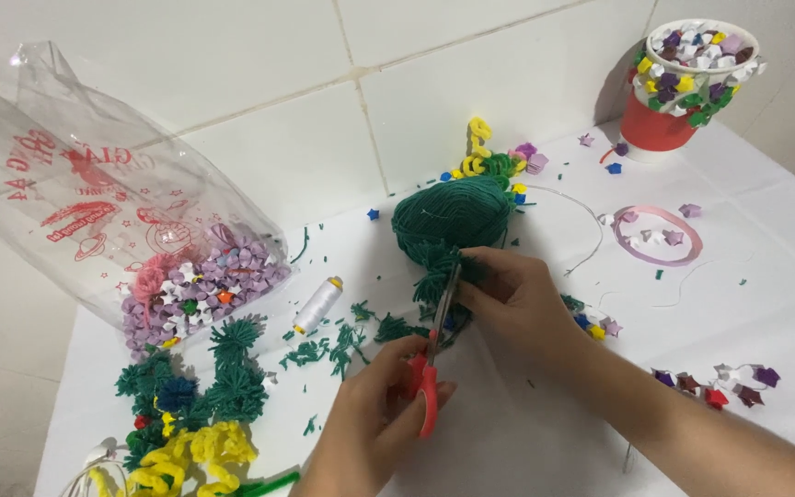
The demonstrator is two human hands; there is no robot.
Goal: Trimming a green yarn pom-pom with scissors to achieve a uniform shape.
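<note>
We see the left hand (374,410) wrapped around the red handles of a pair of scissors (432,354), its grip pressed closed on them, while the blades run up and slightly right from the handles toward the green yarn tuft (436,276). The right hand (517,299) comes in from the lower right and pinches that tuft between fingers and thumb, just beside the blades — so the yarn lies straight ahead of the scissor tips, along their long axis, and the right hand is the nearer one to it. The tuft hangs off the lower edge of a green yarn ball (453,213) resting on the white desk (526,433), near the tiled wall. We cannot tell whether the blades are parted or shut around the strands; fingers and yarn cover them.

Around this lie green yarn clippings (333,348), a white thread spool (317,305), a clear plastic bag (140,239) of paper stars to the left, finished green pompoms (232,373), yellow pipe cleaners (190,456), and a red cup (683,83) studded with stars at the far right.
</note>
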